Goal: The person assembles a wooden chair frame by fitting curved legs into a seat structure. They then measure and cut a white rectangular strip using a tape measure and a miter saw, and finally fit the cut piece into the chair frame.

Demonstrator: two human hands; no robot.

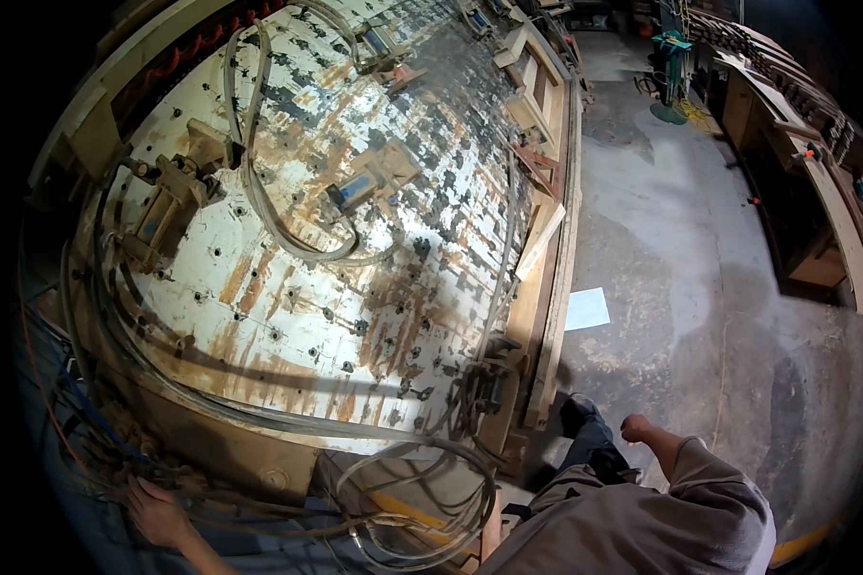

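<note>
My left hand reaches down to a dark cluster of hose fittings at the lower left. Its fingers bend in among the fittings, and the part they grip is too dark to make out. My right hand hangs beside my body above the floor, fingers curled in, with nothing visible in it. Between the two lies a large machine table, pale, rust-stained and dotted with holes. Loops of grey hose hang off its near edge. One clamp cylinder is mounted at its left, another near its middle.
Wooden rails run along the table's right side. A light sheet lies on the concrete floor beside them. At the far right stands a long wooden rack of timber pieces. A green stand with yellow cord is at the back.
</note>
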